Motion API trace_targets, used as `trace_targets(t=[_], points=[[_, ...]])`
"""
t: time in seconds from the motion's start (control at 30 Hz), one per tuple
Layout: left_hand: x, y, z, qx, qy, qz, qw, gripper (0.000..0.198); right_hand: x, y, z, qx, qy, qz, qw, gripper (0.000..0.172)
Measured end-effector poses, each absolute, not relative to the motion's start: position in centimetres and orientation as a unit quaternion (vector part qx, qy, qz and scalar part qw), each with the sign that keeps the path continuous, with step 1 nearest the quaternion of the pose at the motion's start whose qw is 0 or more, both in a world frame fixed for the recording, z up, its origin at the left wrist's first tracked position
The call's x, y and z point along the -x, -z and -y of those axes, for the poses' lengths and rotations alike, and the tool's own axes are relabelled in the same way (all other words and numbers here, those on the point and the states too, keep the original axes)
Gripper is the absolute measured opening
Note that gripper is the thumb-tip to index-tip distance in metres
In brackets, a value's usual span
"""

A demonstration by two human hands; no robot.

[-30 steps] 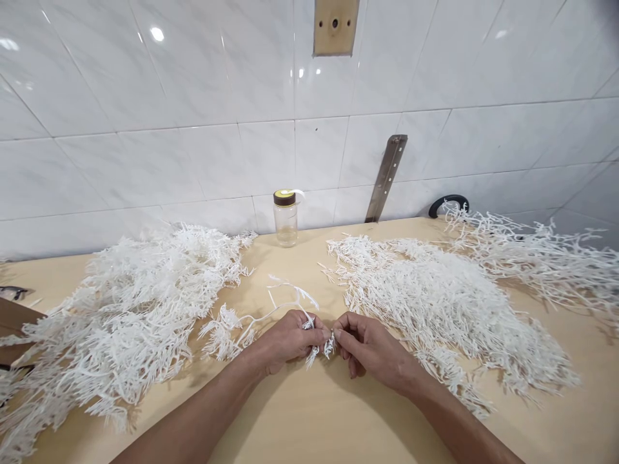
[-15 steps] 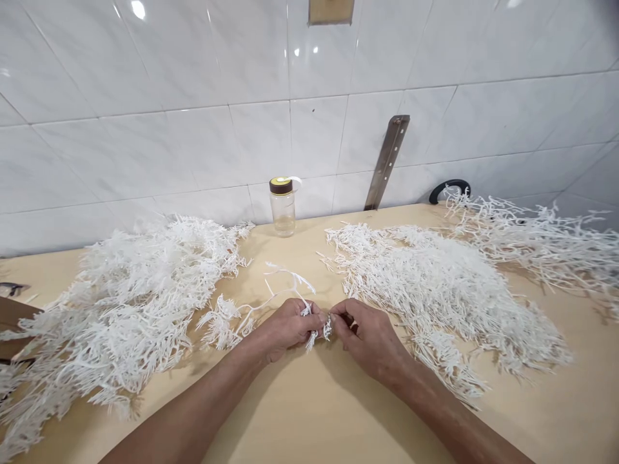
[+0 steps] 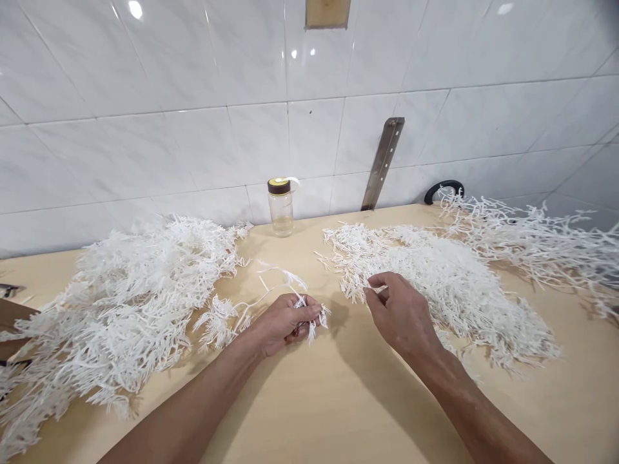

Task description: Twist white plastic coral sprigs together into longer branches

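Note:
My left hand [image 3: 289, 322] is closed round a white branched sprig [image 3: 290, 277], whose stem curves back and to the left over the tabletop, with small tufts poking out beside the thumb. My right hand [image 3: 399, 309] hovers at the near left edge of the right pile of white sprigs [image 3: 449, 277], thumb and forefinger drawn close together; whether something small is between them cannot be made out. A large heap of feathery white sprigs [image 3: 145, 303] lies to the left of my left hand.
A clear bottle with a dark and yellow lid [image 3: 281, 212] stands near the tiled wall. A metal bar [image 3: 383, 164] leans there, beside a black curved object [image 3: 443, 188]. Thinner white branches [image 3: 536, 241] lie far right, a brown box [image 3: 14, 328] far left.
My right hand has moved away from my left hand, to the right and slightly back, to the right pile. My left hand has shifted slightly left, still gripping the sprig.

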State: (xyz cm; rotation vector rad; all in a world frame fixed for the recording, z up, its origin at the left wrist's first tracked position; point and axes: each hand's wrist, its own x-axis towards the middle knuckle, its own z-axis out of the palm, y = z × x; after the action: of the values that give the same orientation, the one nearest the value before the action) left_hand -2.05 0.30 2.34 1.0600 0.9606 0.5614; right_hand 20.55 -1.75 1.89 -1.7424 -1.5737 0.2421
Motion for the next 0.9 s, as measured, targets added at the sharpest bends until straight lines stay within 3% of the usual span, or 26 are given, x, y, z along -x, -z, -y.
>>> trace_targets(t=[0.17, 0.3, 0.9], points=[[1.7, -2.7, 0.0, -0.486, -0.251, -0.440, 0.713, 0.038, -18.7, -2.0, 2.8, 0.608, -0.308, 0.627, 0.376, 0.031], [1.5, -2.9, 0.2, -0.488, -0.247, -0.455, 0.703, 0.037, -17.4, -2.1, 3.3, 0.568, -0.399, 0.632, 0.344, 0.032], [0.9, -3.1, 0.6, -0.510, -0.254, -0.499, 0.654, 0.030, -16.8, -1.9, 3.2, 0.562, -0.451, 0.609, 0.332, 0.027]])
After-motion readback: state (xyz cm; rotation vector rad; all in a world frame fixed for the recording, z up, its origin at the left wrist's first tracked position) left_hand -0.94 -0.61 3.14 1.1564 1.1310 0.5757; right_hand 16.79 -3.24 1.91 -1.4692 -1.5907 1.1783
